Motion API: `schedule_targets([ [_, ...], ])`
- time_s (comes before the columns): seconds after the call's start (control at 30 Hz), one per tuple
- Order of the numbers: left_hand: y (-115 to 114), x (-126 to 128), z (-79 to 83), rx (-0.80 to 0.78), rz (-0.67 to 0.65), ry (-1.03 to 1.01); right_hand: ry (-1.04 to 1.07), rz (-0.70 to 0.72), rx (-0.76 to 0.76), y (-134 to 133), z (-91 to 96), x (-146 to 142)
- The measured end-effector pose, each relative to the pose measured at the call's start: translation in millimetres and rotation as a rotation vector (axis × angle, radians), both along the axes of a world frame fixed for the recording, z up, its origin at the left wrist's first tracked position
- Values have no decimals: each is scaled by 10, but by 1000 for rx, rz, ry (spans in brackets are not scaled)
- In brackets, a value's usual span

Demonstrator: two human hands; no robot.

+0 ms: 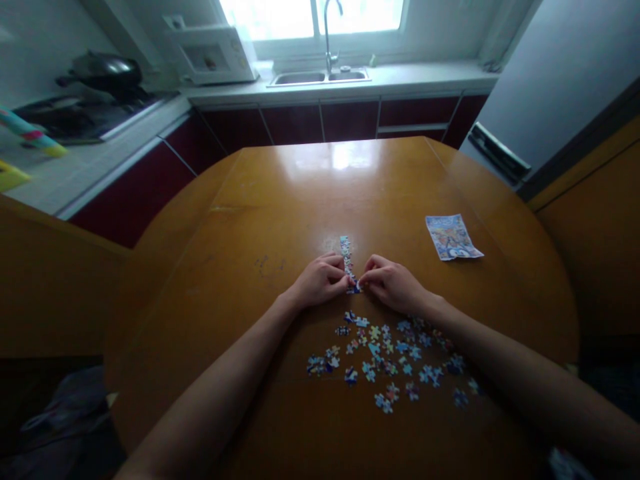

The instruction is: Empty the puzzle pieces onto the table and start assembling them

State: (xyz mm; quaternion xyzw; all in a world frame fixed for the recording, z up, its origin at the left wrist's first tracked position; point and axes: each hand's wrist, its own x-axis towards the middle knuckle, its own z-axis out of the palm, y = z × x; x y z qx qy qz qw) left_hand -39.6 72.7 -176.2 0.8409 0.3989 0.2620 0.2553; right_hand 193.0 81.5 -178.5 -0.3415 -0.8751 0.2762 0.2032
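A short strip of joined jigsaw pieces (346, 257) lies on the round wooden table (280, 200), running away from me. My left hand (320, 280) and my right hand (393, 283) meet at the strip's near end, fingers curled and pinched together on a puzzle piece (355, 287) there. Several loose puzzle pieces (385, 357) are scattered on the table just in front of my wrists, mostly under my right forearm.
A printed picture card (453, 237) lies on the table to the right. Beyond the table run a kitchen counter with a sink (320, 77), a microwave (213, 57) and a stove with a wok (105, 70). A grey fridge (550, 87) stands at the right.
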Motion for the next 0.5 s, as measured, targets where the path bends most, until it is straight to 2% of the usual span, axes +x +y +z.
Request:
schedule_targets([
  [0.33,-6,-10,-13,45,15,-62,2,-7,5,-7,10,11],
  [0.5,4,-17,-40,40,-18,-39,1,-6,14,-5,11,8],
])
